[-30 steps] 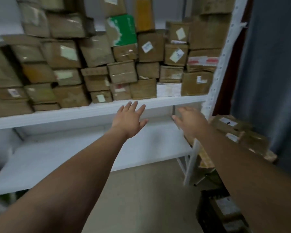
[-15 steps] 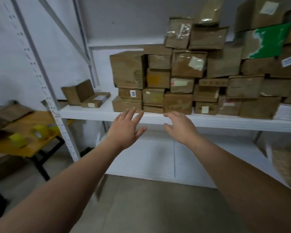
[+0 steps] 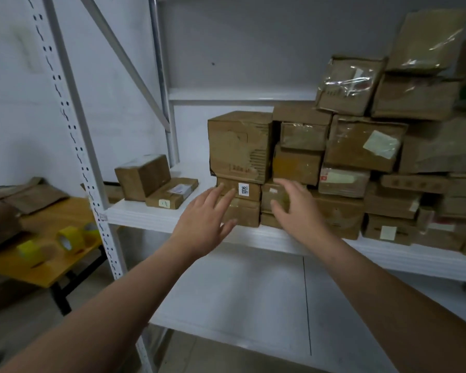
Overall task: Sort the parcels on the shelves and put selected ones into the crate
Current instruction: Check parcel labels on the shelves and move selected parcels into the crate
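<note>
The only writing that reads clearly is "1206", printed sideways on a small white sticker [image 3: 243, 189] on the front of a flat brown parcel [image 3: 254, 193]. This parcel is low in the stack of parcels [image 3: 361, 146] on the white shelf [image 3: 156, 220].

The left grip [image 3: 202, 222] (a bare hand, like the other) is spread wide with straight fingers and has hold of nothing. Its fingertips [image 3: 234, 191] lie just left of that sticker, over the front of the same parcel, but I cannot tell whether they touch it. The right grip [image 3: 293, 208] is also unclosed and holds nothing. Its fingers are loosely curved in front of the neighbouring parcel [image 3: 269, 193], and contact is again unclear. A large worn box [image 3: 240, 146] sits directly above the two grips.

Right of the right grip, one parcel has a long pale label [image 3: 343, 180] with a tiny red mark, and another has a tilted pale label [image 3: 381, 144]. Neither can be read.

Left of the left grip, apart from the stack, a squarish box [image 3: 143, 176] stands touching a flat parcel [image 3: 172, 195]. The print on that parcel's white label is too small to read.

Further left and lower, two yellow tape rolls [image 3: 67, 238] lie on a wooden tabletop [image 3: 38, 273].
</note>
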{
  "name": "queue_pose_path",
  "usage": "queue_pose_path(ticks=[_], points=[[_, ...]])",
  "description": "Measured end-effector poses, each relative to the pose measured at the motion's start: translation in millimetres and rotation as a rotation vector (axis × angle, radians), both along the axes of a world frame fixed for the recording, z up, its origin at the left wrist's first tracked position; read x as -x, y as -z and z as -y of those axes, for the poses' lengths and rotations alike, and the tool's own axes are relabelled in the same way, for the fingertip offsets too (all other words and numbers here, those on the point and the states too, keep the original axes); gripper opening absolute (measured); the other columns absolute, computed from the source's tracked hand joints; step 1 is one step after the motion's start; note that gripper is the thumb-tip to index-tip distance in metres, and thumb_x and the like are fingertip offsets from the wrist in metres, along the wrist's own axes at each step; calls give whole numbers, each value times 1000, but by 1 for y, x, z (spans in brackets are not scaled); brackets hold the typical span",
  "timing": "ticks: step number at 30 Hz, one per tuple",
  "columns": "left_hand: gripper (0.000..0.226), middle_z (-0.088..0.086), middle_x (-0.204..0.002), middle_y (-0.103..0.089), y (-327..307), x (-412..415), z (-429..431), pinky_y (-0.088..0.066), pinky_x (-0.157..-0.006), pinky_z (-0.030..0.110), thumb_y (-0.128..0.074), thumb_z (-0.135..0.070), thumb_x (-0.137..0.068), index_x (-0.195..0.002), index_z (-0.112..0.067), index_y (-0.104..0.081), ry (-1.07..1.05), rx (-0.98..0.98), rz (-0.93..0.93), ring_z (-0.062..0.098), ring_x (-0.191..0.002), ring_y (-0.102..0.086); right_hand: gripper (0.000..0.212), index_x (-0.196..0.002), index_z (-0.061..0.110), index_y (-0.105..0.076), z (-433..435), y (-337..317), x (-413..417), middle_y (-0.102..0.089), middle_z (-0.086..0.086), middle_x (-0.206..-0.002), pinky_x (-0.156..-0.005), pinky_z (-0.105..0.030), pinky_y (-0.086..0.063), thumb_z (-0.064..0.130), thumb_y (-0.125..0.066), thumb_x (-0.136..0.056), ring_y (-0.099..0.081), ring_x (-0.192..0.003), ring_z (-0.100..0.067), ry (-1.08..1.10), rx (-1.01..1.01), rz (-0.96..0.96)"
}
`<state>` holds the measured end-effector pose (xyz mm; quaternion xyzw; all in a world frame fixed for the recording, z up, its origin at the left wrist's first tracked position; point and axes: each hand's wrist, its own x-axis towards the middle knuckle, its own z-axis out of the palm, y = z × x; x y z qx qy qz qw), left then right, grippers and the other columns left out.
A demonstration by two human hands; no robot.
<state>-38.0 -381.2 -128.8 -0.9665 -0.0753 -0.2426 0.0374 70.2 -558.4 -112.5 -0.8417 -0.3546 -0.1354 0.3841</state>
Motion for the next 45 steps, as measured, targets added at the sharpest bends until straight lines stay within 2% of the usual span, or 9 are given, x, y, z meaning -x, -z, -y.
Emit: queue_pose_path(ticks=[4, 9, 14, 20, 28, 32, 34, 40, 45], points=[[65, 8, -158, -19, -22, -38, -29, -24, -114, 38, -41, -48, -97, -152, -22, -19, 7, 32, 60, 27, -142, -25, 53, -144, 23, -38, -28, -17, -31, -40, 2, -143, -96, -24, -36, 22, -57, -94, -42, -127, -15, 19, -94, 10], [68, 6, -158, -17, -44, -77, -71, -25, -114, 38, -44, -49, -95, -152, -23, -17, 16, 239, 201, 25, -142, -24, 62, -145, 25, -32, -62, -40, -57, -29, 1, -142, -92, -41, -53, 26, -61, -91, -45, -122, -19, 70, -180, -25], [77, 6, -161, -7, -65, -122, -104, -18, -116, 45, -44, -55, -93, -152, -31, -1, 42, 385, 253, 28, -147, -12, 65, -148, 20, -29, -92, -51, -73, -27, -1, -149, -111, -34, -35, 25, -61, -92, -37, -134, -17, 153, -257, -80], [81, -3, -154, -29, -76, -146, -123, -37, -102, 32, -44, -52, -94, -151, -33, 10, 395, 872, 217, 20, -135, -39, 66, -146, 21, -33, -114, -53, -78, -40, -2, -142, -108, -43, -41, 26, -64, -89, -44, -128, -19, 245, -313, -201], [69, -10, -143, -30, -74, -122, -159, -45, -103, 47, -51, -66, -82, -140, -41, -23, 617, 1232, 364, 12, -129, -40, 60, -139, 23, -30, -159, -58, -44, -41, 0, -138, -102, -36, -43, 41, -60, -90, -48, -121, -15, 211, -531, -255], [52, -15, -126, -38, -78, -90, -177, -50, -82, 13, -43, -58, -86, -129, -36, -26, 684, 1312, 415, -3, -109, -47, 59, -128, 23, -33, -183, -55, -22, -50, -4, -129, -93, -33, -44, 57, -53, -85, -50, -117, -17, 162, -691, -334], [38, -18, -115, -43, -77, -79, -186, -47, -69, 10, -40, -52, -92, -122, -31, -32, 665, 1394, 409, -6, -99, -49, 57, -118, 22, -36, -192, -55, -13, -49, -2, -116, -86, -30, -42, 64, -48, -81, -50, -106, -17, 212, -720, -326], [29, -5, -92, -51, -73, -56, -210, -49, -77, 28, -45, -41, -97, -93, -14, -36, 577, 1558, 393, 4, -84, -53, 24, -101, 13, -39, -209, -51, 11, -46, 11, -89, -56, -2, -37, 31, -54, -96, -46, -76, 5, 187, -734, -293], [15, -4, -110, -61, -61, -43, -220, -51, -76, 21, -51, -25, -97, -106, -16, -44, 631, 1564, 396, 2, -94, -63, 38, -123, 27, -40, -213, -43, 25, -52, 10, -117, -84, -14, -47, 14, -59, -92, -54, -97, 8, 119, -784, -250]])
